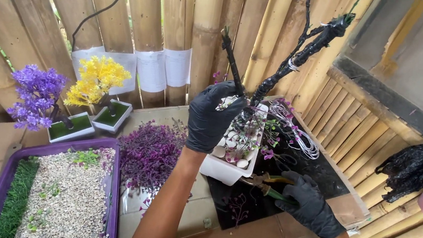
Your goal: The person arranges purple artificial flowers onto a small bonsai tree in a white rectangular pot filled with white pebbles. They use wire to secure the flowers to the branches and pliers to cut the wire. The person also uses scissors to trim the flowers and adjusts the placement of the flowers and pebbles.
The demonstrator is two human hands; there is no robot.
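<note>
- Left hand point(211, 114), black glove, closed around black-wrapped branched trunk point(273, 75) low on the stem, right above white rectangular pot point(226, 170).
- Trunk upright in pot at frame centre, forking toward 12 and 1 o'clock; tips bare, wire loop showing on the right fork.
- Right hand point(311, 204), black glove, at 4 o'clock of pot, curled over green-handled pliers point(274, 187) lying on black mat point(318, 172); lifted or just pressed down, cannot tell.
- Likely light and top-heavy; wrapped core probably stiff wire, bendable, wrap grippy not slick.
- Best grip: low on stem near fork, as now; thin tips and small purple sprigs point(269, 153) look fragile.
- White pebbles point(229, 153) in pot loose, liable to spill if tilted.
- Coil of white wire point(301, 135) at 2 o'clock of pot.
- Purple foliage heap point(151, 152) at 9 o'clock; purple tray of gravel point(67, 198) at 8 o'clock.
- Finished purple point(37, 95) and yellow point(97, 80) mini trees at 10 o'clock.
</note>
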